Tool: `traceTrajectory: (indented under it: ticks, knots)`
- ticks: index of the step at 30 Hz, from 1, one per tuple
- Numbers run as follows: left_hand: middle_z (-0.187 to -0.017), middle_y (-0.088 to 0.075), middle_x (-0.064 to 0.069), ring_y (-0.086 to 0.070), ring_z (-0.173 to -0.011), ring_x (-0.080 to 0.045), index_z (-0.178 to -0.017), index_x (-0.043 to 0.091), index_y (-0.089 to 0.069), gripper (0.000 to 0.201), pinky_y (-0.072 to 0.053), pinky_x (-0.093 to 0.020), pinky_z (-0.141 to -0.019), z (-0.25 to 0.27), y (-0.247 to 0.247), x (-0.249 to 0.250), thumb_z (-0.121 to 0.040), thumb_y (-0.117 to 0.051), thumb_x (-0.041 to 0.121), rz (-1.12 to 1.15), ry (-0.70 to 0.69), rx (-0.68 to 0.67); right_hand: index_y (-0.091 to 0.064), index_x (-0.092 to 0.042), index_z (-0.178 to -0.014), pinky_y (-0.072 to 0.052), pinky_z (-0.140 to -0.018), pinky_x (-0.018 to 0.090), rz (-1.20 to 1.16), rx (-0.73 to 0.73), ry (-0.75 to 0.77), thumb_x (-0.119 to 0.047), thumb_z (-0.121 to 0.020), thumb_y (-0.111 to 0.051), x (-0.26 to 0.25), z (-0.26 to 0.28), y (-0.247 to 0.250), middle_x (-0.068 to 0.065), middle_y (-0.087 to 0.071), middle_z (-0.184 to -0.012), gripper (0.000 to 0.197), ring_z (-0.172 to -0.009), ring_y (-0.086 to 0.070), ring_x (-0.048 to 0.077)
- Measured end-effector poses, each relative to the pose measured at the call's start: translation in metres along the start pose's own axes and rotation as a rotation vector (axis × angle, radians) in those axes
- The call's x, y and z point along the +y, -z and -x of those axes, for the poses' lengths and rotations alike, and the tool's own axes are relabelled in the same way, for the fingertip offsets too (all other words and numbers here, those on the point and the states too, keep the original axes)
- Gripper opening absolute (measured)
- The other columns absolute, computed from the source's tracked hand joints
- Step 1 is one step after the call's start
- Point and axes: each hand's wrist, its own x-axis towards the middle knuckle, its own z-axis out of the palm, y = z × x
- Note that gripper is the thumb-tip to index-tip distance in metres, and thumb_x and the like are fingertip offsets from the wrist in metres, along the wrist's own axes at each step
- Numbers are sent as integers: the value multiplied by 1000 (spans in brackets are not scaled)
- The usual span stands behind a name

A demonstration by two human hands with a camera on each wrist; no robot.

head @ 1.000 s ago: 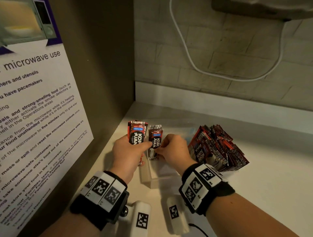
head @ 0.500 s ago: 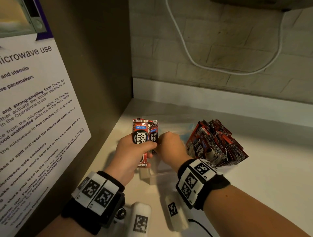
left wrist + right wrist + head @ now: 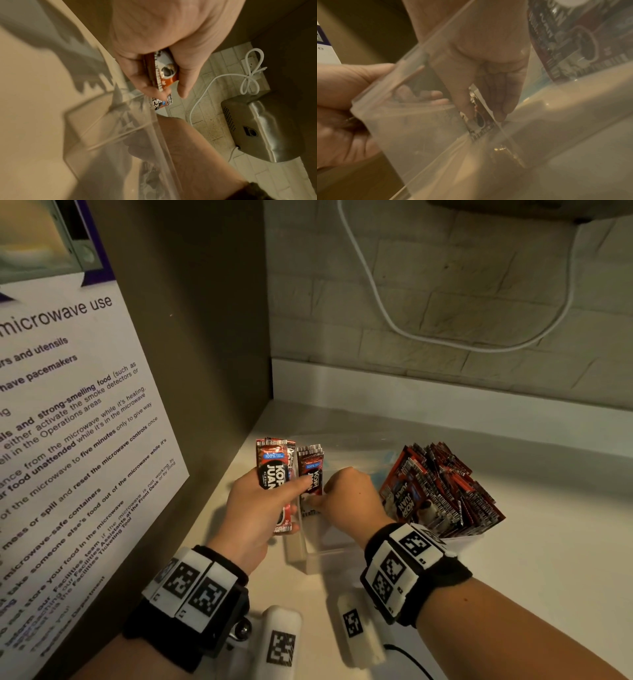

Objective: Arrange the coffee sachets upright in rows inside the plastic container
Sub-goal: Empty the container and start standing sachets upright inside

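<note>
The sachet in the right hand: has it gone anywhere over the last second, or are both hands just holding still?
The right hand drew the single sachet up against the left hand's bundle, then brought it back to the right and lower, its bottom end now inside the clear container. Nothing was let go. The left hand keeps gripping its bundle, and the packed sachets on the right stayed put.
</note>
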Motion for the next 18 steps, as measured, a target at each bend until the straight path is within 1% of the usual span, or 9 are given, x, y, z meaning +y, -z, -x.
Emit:
traceTrajectory:
  ticks: [2, 4, 6, 7, 8, 10, 12, 15, 18]
  knots:
    - [-62, -58, 3, -50, -42, -4, -97, 13, -64, 19, -43, -22, -39, 0, 1, 4, -84, -73, 24, 63, 19, 26, -50, -12, -54, -30, -43, 21, -80, 40, -39, -36, -71, -72, -1, 5, 7, 0, -48, -52, 37, -44, -44, 15]
    - [-64, -56, 3, -47, -41, -5, -97, 15, -61, 17, -40, -20, -38, 0, 2, 10, -90, -65, 30, 160, 56, 46, -58, -9, -57, -38, -44, 23, -166, 115, -39, -35, -73, -69, -3, 10, 16, 4, -52, -51, 32, -45, -49, 20]
    - [-62, -53, 2, -45, -42, -7, -97, 16, -60, 14, -38, -19, -39, -1, 5, 15, -95, -54, 29, 242, 78, 55, -67, -11, -68, -51, -55, 30, -289, 185, 1, -30, -78, -66, -6, 14, 27, 6, -63, -59, 21, -55, -61, 23]
    - [-61, -52, 2, -44, -43, -8, -95, 16, -61, 15, -38, -20, -40, -2, 7, 16, -96, -50, 27, 259, 74, 48, -68, -14, -73, -56, -58, 33, -379, 201, 22, -26, -81, -65, -9, 15, 34, 6, -66, -64, 15, -60, -64, 22]
    - [-60, -50, 2, -45, -44, -8, -93, 15, -61, 16, -38, -21, -39, -3, 8, 16, -95, -49, 25, 260, 61, 32, -67, -16, -75, -55, -57, 34, -485, 199, 42, -22, -83, -64, -12, 17, 40, 4, -67, -67, 11, -61, -65, 20]
    - [-60, -53, 2, -48, -45, -8, -93, 15, -61, 14, -40, -23, -39, -2, 9, 17, -96, -50, 23, 236, 17, -9, -67, -13, -76, -46, -49, 28, -680, 137, 67, -15, -86, -62, -19, 22, 49, 2, -66, -66, 11, -55, -60, 16]
    - [-62, -63, 5, -59, -50, -8, -97, 18, -62, 10, -45, -25, -42, 1, 5, 17, -96, -53, 22, 213, -35, -47, -67, -8, -79, -41, -45, 24, -811, 36, 80, -14, -86, -62, -26, 28, 56, 2, -66, -66, 11, -51, -56, 15]
    - [-85, -75, -2, -72, -72, -17, -106, 19, -64, 16, -54, -28, -53, 4, -2, 17, -92, -59, 23, 233, -109, -97, -66, 2, -89, -39, -42, 23, -901, -103, 112, -17, -83, -69, -32, 36, 55, 7, -65, -71, 20, -49, -51, 16]
    - [-100, -74, -9, -72, -88, -24, -112, 16, -65, 36, -56, -30, -62, 4, -6, 13, -78, -66, 30, 254, -136, -76, -63, 5, -90, -38, -39, 23, -907, -175, 162, -6, -76, -76, -32, 40, 47, 5, -62, -62, 21, -45, -49, 13]
